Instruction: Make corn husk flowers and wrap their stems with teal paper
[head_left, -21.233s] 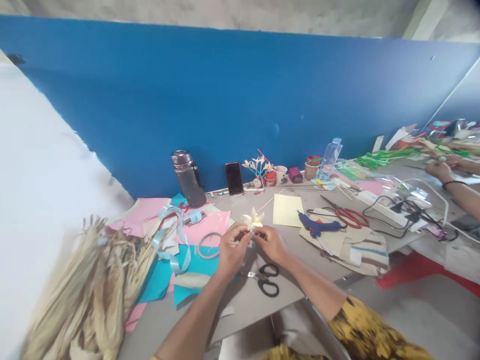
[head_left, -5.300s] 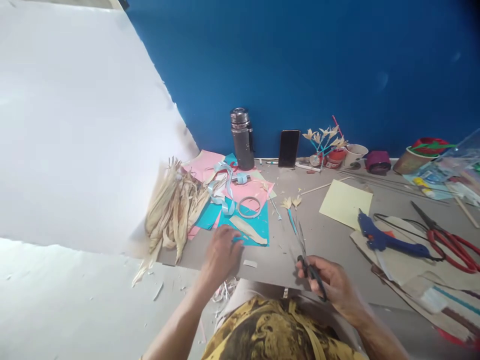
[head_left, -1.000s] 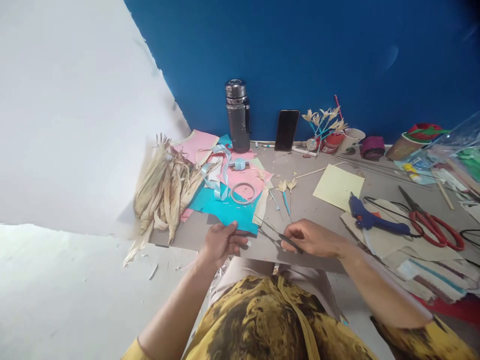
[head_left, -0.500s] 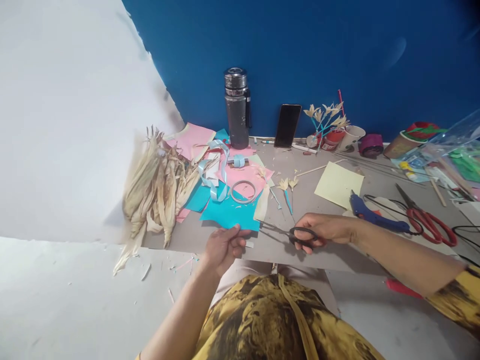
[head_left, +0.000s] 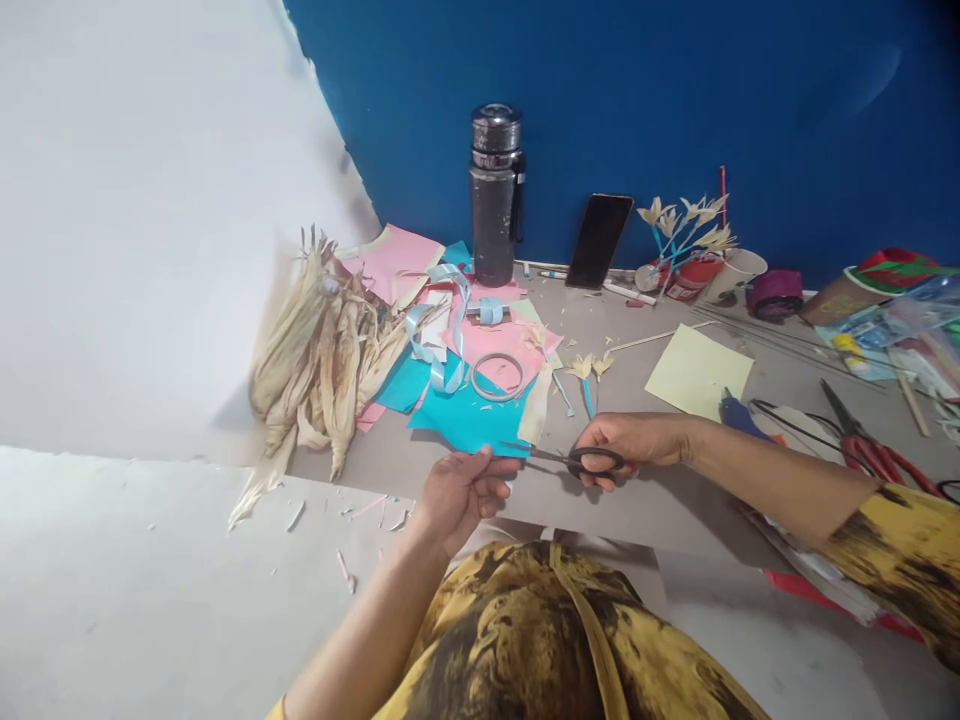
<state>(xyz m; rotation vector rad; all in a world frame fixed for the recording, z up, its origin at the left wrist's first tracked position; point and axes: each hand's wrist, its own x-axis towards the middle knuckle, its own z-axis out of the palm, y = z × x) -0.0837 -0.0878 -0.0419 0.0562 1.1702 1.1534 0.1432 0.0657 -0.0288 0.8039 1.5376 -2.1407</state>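
Observation:
With thumb and fingers my left hand pinches the near edge of a bright blue sheet of paper. My right hand is closed around the black handles of a pair of scissors. Their blades point left and lie over the right part of the paper's near edge, close to my left fingertips. On the blue paper rests a ring-shaped roll of tape. A pale husk strip lies at its right side. Husk flowers with blue-wrapped stems lie just beyond my right hand.
Dried corn husks are heaped at left. A flask and a phone stand by the blue wall. Light blue ribbon curls over pink paper. Pale yellow paper, a glue gun and red-handled scissors lie at right.
The scissors have moved left, and their blades now overlap the blue paper's near edge. My left hand keeps its pinch. The whole view has shifted slightly.

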